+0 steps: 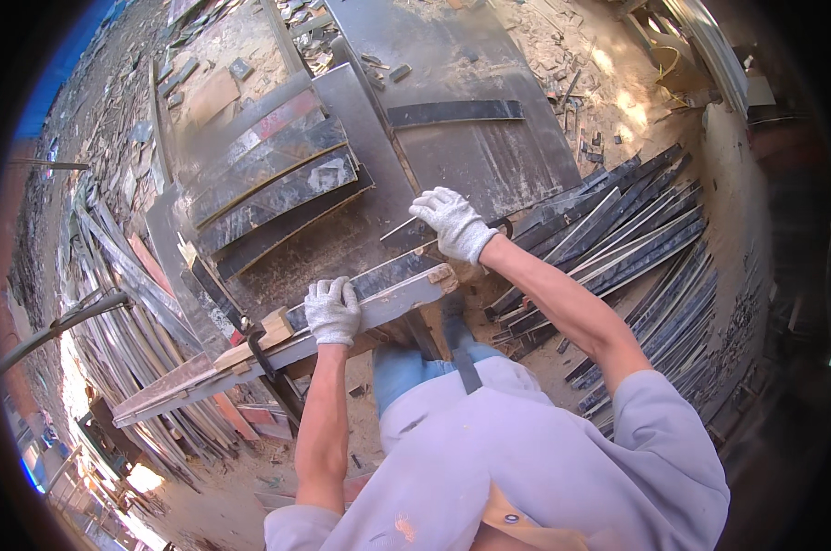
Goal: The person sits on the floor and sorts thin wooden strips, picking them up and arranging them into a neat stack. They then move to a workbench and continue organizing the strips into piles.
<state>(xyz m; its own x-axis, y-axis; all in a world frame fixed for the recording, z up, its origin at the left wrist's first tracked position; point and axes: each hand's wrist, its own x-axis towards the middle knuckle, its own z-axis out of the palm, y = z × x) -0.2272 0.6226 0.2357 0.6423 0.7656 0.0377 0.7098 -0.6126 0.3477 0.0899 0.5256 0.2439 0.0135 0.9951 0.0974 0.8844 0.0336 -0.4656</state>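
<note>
My left hand (333,312), in a pale work glove, is closed over a narrow dark board (390,278) with its fingers pressed together. That board lies along a grey beam (379,312) at the near edge of the work table (393,197). My right hand (452,223), gloved the same way, is bent with fingers curled at the board's far right end. A thin dark strip (400,233) shows beside its fingertips, and a dark curved piece (502,226) by its wrist. What the right palm holds is hidden.
Stacked dark boards (278,197) lie on the table at left. A curved dark strip (457,113) rests farther back. Black clamps (258,349) hold a wood block (276,326) on the beam. Long strips are piled right (617,239) and left (122,275); scraps cover the ground.
</note>
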